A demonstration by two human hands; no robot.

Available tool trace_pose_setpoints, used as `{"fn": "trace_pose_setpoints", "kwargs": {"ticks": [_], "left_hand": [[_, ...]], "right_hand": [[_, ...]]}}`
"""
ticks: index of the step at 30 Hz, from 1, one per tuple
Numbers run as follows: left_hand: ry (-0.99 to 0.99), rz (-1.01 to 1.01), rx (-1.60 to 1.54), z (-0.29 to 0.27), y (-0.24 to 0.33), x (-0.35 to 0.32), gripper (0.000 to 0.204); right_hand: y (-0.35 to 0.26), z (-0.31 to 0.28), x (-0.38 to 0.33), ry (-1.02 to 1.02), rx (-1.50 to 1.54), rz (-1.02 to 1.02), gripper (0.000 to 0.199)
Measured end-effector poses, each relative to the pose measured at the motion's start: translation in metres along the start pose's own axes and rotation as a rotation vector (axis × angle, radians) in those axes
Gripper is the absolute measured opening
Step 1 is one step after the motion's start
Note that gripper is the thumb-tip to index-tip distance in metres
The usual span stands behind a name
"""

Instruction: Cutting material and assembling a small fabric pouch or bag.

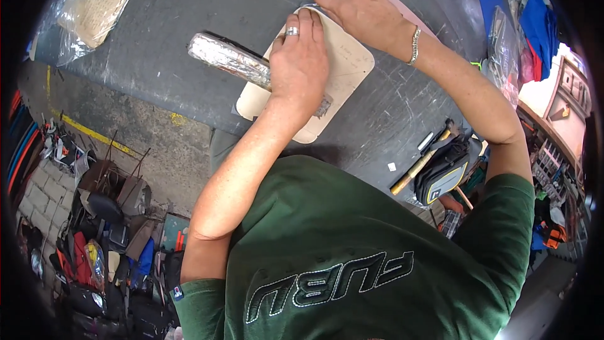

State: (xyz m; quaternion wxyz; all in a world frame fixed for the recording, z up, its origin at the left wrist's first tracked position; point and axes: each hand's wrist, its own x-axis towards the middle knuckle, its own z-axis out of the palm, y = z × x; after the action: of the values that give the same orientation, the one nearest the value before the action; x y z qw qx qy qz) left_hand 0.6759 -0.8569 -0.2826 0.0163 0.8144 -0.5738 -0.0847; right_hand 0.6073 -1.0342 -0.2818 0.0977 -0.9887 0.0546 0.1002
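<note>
A cream-coloured flat template [345,66] with rounded corners and faint handwriting lies on a dark grey scratched surface [170,69]. My left hand [299,63], with a ring, is laid on it with fingers stretched toward its far edge. A long bar wrapped in silvery foil or tape [229,60] runs across the template under my left palm; its other end shows beyond the wrist. My right hand [365,19], with a bracelet at the wrist, is closed at the template's far edge. A thin end of something shows at its fingertips, too small to name.
A hammer [418,164] lies at the near right beside a black and grey pouch [443,179]. Far left is a plastic-wrapped stack of cream sheets [104,0]. Bags and scraps [113,245] crowd the lower left floor. Blue cloth [541,31] hangs at right.
</note>
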Motion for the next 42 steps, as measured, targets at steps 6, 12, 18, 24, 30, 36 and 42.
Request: {"fn": "trace_pose_setpoints", "kwargs": {"ticks": [6,12,18,24,30,36,42], "left_hand": [[0.044,-0.032,-0.083,0.002,-0.007,0.002,0.066],[0.024,-0.019,-0.102,-0.005,-0.009,0.008,0.061],[-0.024,-0.007,-0.08,-0.008,-0.009,0.01,0.069],[-0.007,0.009,-0.08,-0.008,-0.011,0.009,0.065],[-0.004,0.026,-0.092,-0.007,-0.013,0.009,0.061],[0.018,0.034,-0.093,-0.004,-0.014,0.008,0.06],[0.021,0.046,-0.095,-0.005,-0.015,0.008,0.059]], "right_hand": [[-0.004,0.001,-0.007,-0.03,0.02,0.089,0.017],[-0.01,0.005,-0.01,-0.019,0.03,0.134,0.016],[-0.013,0.009,-0.014,0.007,0.043,0.166,0.015],[-0.02,0.007,-0.015,0.011,0.078,0.229,0.015],[-0.028,0.006,-0.019,0.037,0.114,0.263,0.016],[-0.032,0.01,-0.021,0.038,0.128,0.317,0.016],[-0.036,0.012,-0.025,-0.004,0.183,0.398,0.018]]}}
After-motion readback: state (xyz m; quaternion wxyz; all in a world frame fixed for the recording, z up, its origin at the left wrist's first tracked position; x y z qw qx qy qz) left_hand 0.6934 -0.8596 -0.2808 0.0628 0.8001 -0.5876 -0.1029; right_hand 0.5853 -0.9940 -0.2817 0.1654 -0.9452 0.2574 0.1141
